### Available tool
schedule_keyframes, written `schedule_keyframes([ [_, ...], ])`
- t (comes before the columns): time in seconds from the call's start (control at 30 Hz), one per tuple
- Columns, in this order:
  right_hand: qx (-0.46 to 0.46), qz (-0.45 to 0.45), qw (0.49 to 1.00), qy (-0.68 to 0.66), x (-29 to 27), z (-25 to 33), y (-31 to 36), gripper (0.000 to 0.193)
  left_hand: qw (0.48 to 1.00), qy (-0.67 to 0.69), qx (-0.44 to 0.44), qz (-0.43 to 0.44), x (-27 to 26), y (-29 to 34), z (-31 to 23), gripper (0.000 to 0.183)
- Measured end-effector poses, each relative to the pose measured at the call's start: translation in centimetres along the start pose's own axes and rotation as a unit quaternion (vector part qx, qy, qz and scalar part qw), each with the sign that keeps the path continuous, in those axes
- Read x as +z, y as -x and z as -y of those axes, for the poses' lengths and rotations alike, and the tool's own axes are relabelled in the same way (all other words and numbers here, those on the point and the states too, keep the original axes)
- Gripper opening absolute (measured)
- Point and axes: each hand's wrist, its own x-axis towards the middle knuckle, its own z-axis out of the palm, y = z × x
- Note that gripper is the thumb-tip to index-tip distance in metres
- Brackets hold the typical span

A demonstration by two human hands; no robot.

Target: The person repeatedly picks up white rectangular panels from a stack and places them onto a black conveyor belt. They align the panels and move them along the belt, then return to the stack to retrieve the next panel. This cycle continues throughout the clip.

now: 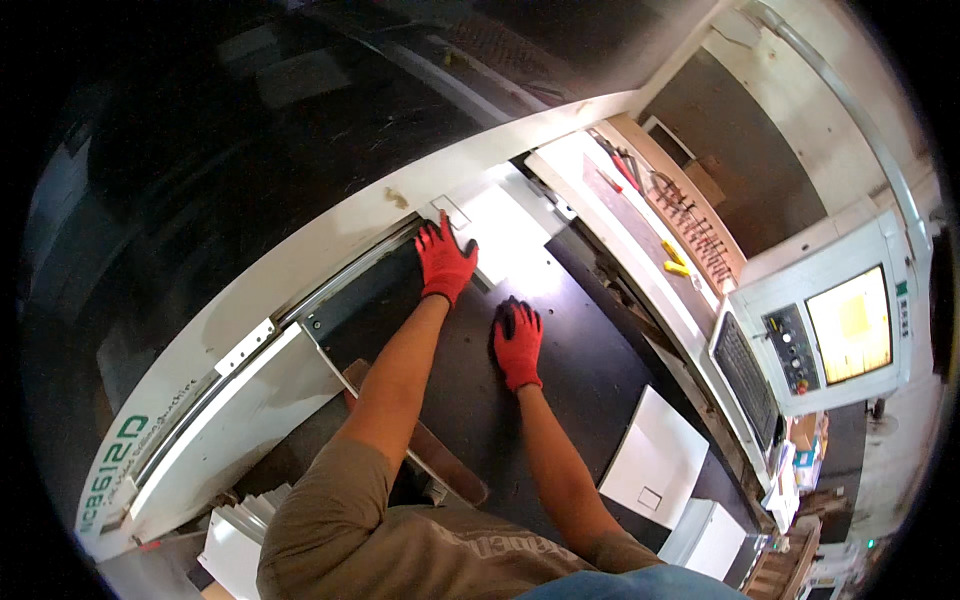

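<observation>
- Black worktop (pixel 585 350) stretches beneath a long white machine beam (pixel 300 215), its edges bowed by the wide lens.
- Gloved in red, the left hand (pixel 446 262) reaches to the far end of the worktop. We see its fingers spread wide, gripping nothing; the tips lie at the near-left edge of a white panel (pixel 510 220), beside the metal guide rail (pixel 350 272). We take the flat, splayed contact as a way of steadying the board against that rail.
- Nearer us, the right hand (pixel 520 345) is low over the black surface, its fingers loosely bent and partly open. We see nothing in its grasp; its palm is hidden, so we cannot tell if it bears weight. It may serve as a prop for the long reach.
- Under bright glare, the white panel lies flat, a small outlined rectangle at its corner near the left fingertips.
- To the right we find a second white panel (pixel 655 450), similarly marked, perhaps laid there to be within arm's length.
- Farther out, a wooden tray (pixel 735 235) keeps bits (pixel 690 215) in rows, presumably for easy picking, with yellow-handled tools (pixel 675 262) alongside.
- Beyond, a keyboard (pixel 745 375) and lit screen (pixel 850 325) angle towards us, likely for reading while standing.
</observation>
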Motion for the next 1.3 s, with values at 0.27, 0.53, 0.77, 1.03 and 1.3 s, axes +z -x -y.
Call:
schedule_keyframes([
  [0.27,0.070,0.038,0.996,0.044,-8.7,1.1,14.9,0.052,0.995,-0.065,0.062,-0.035,0.5,0.8,-0.3,0.101],
  [0.53,0.229,-0.094,0.958,0.145,-19.7,-3.7,25.8,0.061,0.981,-0.043,0.188,0.012,0.1,1.9,0.4,0.076],
  [0.77,0.402,-0.097,0.879,0.236,-24.6,-8.4,33.5,0.071,0.953,-0.065,0.282,0.092,0.2,9.9,-4.4,0.080],
  [1.03,0.337,-0.121,0.933,0.039,-24.8,-6.5,35.3,0.067,0.857,0.045,0.461,0.227,-2.0,31.5,-12.2,0.090],
  [1.3,0.342,-0.060,0.926,0.149,-27.6,-8.7,39.7,0.065,0.752,0.033,0.562,0.342,-7.2,41.8,-14.4,0.099],
])
